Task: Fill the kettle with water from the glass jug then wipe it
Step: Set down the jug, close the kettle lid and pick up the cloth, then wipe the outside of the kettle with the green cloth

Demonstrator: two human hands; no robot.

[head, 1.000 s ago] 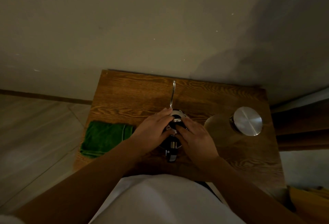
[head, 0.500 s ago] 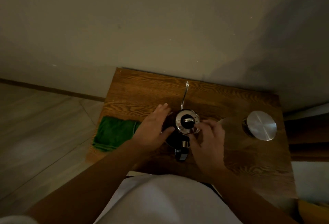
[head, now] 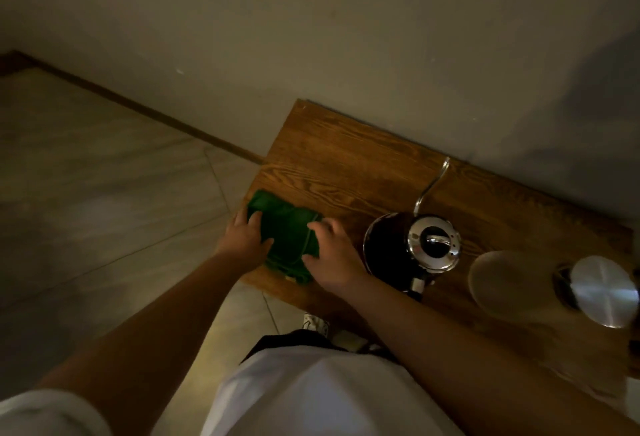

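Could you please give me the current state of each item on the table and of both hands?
kettle: upright on the table, lid on, nobody touching it.
green cloth: folded, lying at the table's left end.
glass jug: standing right of the kettle, lid on.
left hand: resting on the cloth's left side.
right hand: resting on the cloth's right side.

One kettle (head: 412,248), jug (head: 554,283), cloth (head: 287,235).

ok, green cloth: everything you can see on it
The green cloth is dark green fabric, folded into a rough rectangle with a seam line showing, lying flat at the left end of the wooden table, left of the kettle. The left hand rests on its left edge, the right hand on its right; neither has lifted it.
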